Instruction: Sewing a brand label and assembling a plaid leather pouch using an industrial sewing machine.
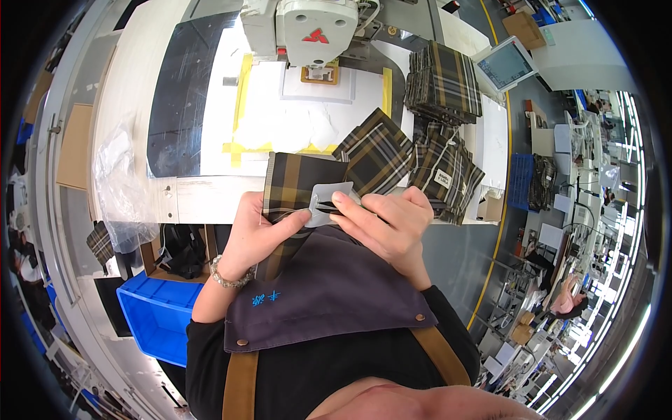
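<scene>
My left hand (255, 229) is closed on a brown, black and white plaid fabric piece (299, 171), held just above my lap at the table's front edge. Its thumb presses beside a small light-grey patch (326, 190) on the cloth. My right hand (388, 222) is closed in a pinch at the patch's right side. A slim dark thing shows by its fingertips, too small to name. Just beyond the hands lies another plaid piece (374, 150). To its right, a loose pile of plaid pieces (448, 175) bears a white label.
A white sewing machine head (316, 31) stands over a white work plate (262, 105) edged with yellow tape. Folded plaid pieces (442, 80) are stacked at the back right, near a screen (505, 68). A blue crate (157, 311) and clear plastic (119, 185) are on the left.
</scene>
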Demonstrator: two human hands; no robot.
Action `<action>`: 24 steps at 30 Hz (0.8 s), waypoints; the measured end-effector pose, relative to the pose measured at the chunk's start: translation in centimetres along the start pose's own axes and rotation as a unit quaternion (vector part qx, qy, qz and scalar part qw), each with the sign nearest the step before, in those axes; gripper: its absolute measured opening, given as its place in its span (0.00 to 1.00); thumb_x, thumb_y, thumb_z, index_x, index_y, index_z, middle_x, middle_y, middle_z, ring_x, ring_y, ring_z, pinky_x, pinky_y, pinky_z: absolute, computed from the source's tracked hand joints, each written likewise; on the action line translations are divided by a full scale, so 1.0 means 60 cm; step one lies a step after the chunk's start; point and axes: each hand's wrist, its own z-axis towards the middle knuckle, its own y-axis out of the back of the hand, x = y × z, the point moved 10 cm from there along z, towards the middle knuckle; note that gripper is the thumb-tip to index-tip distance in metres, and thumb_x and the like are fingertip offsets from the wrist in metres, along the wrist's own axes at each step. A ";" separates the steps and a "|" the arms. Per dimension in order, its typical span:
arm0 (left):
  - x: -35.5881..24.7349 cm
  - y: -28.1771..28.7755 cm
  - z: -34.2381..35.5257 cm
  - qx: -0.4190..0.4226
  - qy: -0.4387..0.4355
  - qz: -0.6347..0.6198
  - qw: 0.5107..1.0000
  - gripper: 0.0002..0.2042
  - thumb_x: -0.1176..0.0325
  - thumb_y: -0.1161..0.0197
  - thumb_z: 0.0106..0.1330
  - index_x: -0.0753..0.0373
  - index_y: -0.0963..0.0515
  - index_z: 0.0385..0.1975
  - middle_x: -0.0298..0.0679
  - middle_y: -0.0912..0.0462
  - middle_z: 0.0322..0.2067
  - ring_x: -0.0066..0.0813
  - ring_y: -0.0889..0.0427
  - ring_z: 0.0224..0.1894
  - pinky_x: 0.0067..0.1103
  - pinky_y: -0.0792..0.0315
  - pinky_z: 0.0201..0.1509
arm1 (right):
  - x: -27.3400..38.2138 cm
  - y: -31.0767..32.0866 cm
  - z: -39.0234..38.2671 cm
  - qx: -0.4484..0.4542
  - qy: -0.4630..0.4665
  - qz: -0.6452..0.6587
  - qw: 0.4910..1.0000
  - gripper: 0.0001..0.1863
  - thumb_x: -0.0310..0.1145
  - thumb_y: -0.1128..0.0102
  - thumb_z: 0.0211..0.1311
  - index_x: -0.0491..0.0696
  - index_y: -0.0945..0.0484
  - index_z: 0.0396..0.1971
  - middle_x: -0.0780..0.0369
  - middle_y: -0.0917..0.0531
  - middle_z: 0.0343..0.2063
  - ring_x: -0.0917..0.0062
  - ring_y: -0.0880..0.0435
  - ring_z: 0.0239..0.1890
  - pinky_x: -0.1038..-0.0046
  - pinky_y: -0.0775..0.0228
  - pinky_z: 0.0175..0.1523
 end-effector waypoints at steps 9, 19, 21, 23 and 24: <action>-0.001 0.001 0.000 0.002 -0.008 0.014 1.000 0.08 0.75 0.35 0.59 0.72 0.19 0.36 0.35 0.15 0.29 0.13 0.23 0.30 0.14 0.27 0.34 | 0.001 -0.002 0.004 0.010 -0.004 0.018 1.000 0.23 0.42 0.24 0.38 0.61 0.14 0.41 0.77 0.31 0.20 0.88 0.38 0.15 0.78 0.56 0.25; -0.005 -0.006 0.001 0.034 -0.010 0.020 0.999 0.06 0.76 0.36 0.59 0.71 0.19 0.33 0.31 0.17 0.25 0.11 0.25 0.27 0.13 0.30 0.30 | -0.004 -0.002 0.007 0.011 -0.002 0.050 0.999 0.22 0.43 0.25 0.39 0.61 0.14 0.40 0.77 0.31 0.20 0.89 0.37 0.15 0.78 0.56 0.25; -0.006 -0.007 0.000 0.033 -0.007 0.008 0.999 0.06 0.76 0.36 0.59 0.71 0.19 0.34 0.32 0.17 0.26 0.11 0.25 0.27 0.13 0.30 0.30 | -0.002 -0.002 0.011 0.023 -0.005 0.057 0.998 0.21 0.42 0.25 0.38 0.59 0.14 0.39 0.77 0.28 0.20 0.89 0.33 0.17 0.78 0.55 0.25; -0.005 -0.006 0.000 0.032 -0.005 -0.004 0.999 0.06 0.76 0.36 0.59 0.71 0.19 0.35 0.32 0.17 0.27 0.11 0.25 0.28 0.13 0.29 0.31 | -0.002 -0.005 0.011 0.034 -0.008 0.064 0.997 0.20 0.40 0.24 0.37 0.57 0.13 0.37 0.77 0.26 0.20 0.90 0.29 0.18 0.78 0.54 0.26; -0.004 -0.006 0.000 0.035 -0.005 -0.007 0.999 0.06 0.77 0.36 0.59 0.71 0.19 0.35 0.33 0.16 0.28 0.12 0.24 0.29 0.14 0.29 0.32 | -0.001 -0.006 0.009 0.033 -0.004 0.063 0.997 0.20 0.41 0.24 0.37 0.58 0.13 0.37 0.77 0.26 0.20 0.90 0.30 0.18 0.78 0.54 0.26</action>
